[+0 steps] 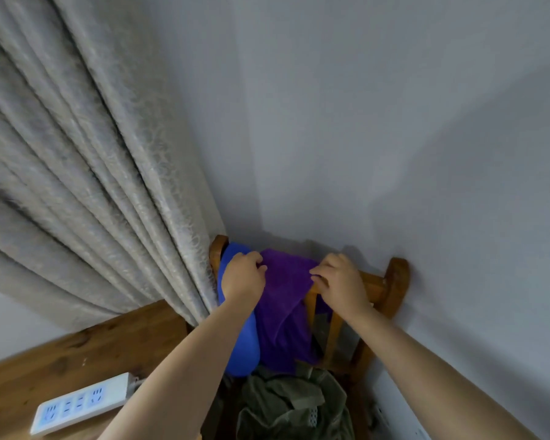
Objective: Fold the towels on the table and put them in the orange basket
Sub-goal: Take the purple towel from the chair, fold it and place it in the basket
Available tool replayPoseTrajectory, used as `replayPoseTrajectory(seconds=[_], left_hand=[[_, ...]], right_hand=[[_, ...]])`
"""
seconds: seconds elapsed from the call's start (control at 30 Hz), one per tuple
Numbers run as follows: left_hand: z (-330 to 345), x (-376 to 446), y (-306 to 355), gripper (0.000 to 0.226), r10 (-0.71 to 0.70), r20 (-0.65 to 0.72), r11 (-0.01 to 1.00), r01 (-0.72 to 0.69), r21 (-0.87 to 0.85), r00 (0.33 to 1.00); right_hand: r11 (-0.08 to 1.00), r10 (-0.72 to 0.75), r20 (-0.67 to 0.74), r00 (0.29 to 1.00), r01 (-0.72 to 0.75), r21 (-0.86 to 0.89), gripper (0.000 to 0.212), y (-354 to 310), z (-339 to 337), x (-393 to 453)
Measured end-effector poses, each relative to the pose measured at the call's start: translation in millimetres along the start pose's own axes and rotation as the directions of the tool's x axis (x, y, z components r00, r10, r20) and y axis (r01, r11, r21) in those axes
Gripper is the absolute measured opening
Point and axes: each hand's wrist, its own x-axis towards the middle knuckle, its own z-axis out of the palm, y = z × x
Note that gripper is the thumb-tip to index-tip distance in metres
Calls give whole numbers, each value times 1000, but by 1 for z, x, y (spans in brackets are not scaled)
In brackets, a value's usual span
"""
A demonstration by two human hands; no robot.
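Note:
A purple towel [283, 300] hangs over the top rail of a wooden chair [394, 281] that stands against the wall. Beside it on the left hangs a blue towel [242, 344]. My left hand [243, 274] pinches the purple towel's upper left edge, with the blue towel under my wrist. My right hand [338, 281] pinches the towel's upper right edge at the rail. No orange basket is in view.
A grey curtain [92, 185] hangs at the left, touching the chair. A wooden table [61, 369] at lower left carries a white power strip [80, 404]. An olive-green garment [286, 404] lies on the chair seat. The grey wall is close behind.

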Motion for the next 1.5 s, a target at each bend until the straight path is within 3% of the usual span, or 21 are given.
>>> replayPoseTrajectory(seconds=[0.23, 0.47, 0.67, 0.77, 0.87, 1.07, 1.5], left_hand=[[11, -12, 6, 19, -26, 15, 998, 27, -57, 1000], [23, -28, 11, 34, -11, 79, 961, 33, -276, 997], [2, -64, 3, 31, 9, 7, 907, -6, -421, 1000], [-27, -91, -12, 32, -26, -38, 879, 5, -476, 999], [-57, -124, -38, 9, -91, -107, 855, 22, -517, 990], [-124, -221, -108, 9, -206, -303, 832, 4, -555, 931], [-231, -418, -250, 16, -342, -517, 916, 155, -370, 785]], right_hand=[[999, -30, -108, 994, 26, -37, 19, 4, 2, -8], [988, 143, -173, 974, -129, 89, 12, 8, -16, -32], [991, 81, -234, 969, -53, 120, 7, -18, -44, -45], [988, 12, -250, 968, 27, 150, 8, -53, -54, -49], [980, -68, -254, 965, 113, 165, 8, -99, -60, -60], [936, -134, -211, 968, 193, 294, 6, -210, -60, -94], [781, -273, -55, 961, 254, 571, 8, -421, -18, -175]])
